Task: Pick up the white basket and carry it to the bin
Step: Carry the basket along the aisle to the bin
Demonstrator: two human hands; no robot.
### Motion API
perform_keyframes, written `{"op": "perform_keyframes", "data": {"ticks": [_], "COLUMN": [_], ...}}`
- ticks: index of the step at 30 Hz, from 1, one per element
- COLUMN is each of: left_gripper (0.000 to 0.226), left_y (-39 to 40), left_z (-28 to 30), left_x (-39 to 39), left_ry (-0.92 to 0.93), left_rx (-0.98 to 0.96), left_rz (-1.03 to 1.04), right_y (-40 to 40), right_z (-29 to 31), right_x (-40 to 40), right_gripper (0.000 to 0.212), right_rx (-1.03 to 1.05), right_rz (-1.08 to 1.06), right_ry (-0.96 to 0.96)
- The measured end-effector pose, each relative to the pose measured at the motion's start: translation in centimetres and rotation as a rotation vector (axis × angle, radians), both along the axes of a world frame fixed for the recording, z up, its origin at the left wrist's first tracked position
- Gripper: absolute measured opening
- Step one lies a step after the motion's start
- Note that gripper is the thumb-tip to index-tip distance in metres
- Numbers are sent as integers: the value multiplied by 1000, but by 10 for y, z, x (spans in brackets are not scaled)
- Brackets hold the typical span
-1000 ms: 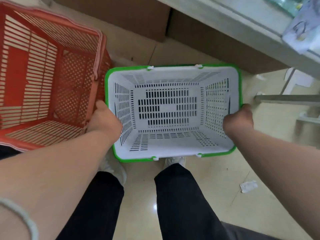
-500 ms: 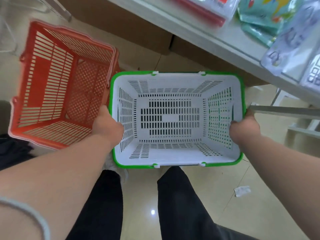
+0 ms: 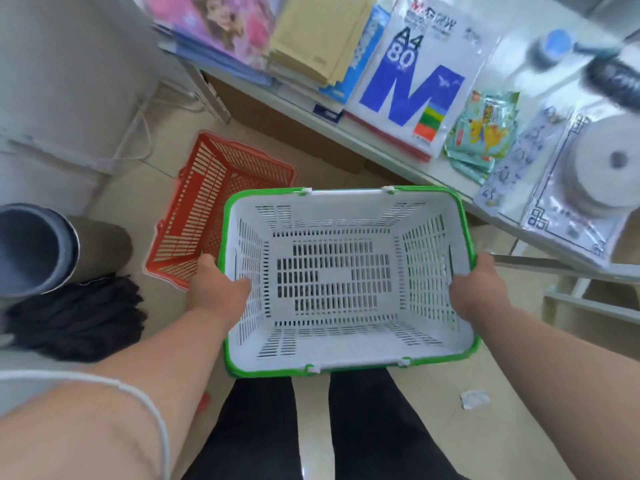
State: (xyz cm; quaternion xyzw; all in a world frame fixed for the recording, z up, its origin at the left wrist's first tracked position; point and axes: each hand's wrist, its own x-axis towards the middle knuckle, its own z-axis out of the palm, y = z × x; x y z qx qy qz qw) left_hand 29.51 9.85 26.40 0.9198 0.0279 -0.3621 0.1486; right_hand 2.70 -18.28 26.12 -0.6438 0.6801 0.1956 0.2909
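**White basket held w/ both hands, above the legs**

While both hands clamp its short ends, the white slotted plastic basket with green rim sits level in mid-frame, open side up, empty, directly over the person's dark trouser legs. L hand grips the rim at the basket's 9 o'clock end: thumb lies inside the wall, other fingers wrap outside & under, out of sight. R hand grips the 3 o'clock end, fingers curled over the rim; fingertips hidden, so can't tell how far they wrap. White clip tabs show on the rim at 12 & 6 o'clock.

At approx 10 o'clock from the basket, just beside it, an orange-red slotted plastic basket lies on the beige tiled floor, partly hidden behind the L hand. Further out at 9 o'clock: a grey round bin w/ dark open mouth, & a black mop head on the floor next to it. From 12 to 3 o'clock runs a white shelf w/ stationery: an A4 paper pack w/ big blue M, tan envelopes, teal sachets, a white tape roll in a blister pack. A crumpled white scrap lies on the floor at 4 o'clock.
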Motion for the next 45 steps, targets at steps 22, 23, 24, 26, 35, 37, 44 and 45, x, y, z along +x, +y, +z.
{"op": "perform_keyframes", "data": {"ticks": [22,23,24,26,35,37,44,45], "left_gripper": [32,32,32,32,29,27,20,19], "left_y": [171,180,189,201,196,189,157,155], "left_z": [-27,-33,-39,-48,-91,-96,-88,-87], "left_x": [134,136,137,136,126,124,112,110], "left_ry": [-116,-103,-86,-45,-38,-60,-58,-48], "left_rx": [-101,-97,-94,-98,-120,-91,-26,-29], "left_rz": [760,787,822,888,973,978,1038,1041], "right_y": [65,71,78,88,97,92,70,68], "right_z": [2,-2,-6,-15,-84,-93,-98,-97], "right_x": [378,394,411,436,486,493,497,497], "right_gripper": [20,20,20,21,32,22,18,18], "right_rx": [-157,-149,-136,-128,-144,-109,-86,-78], "right_rz": [624,654,685,749,778,789,839,847], "right_ry": [-168,-167,-164,-147,-53,-81,-24,-2]}}
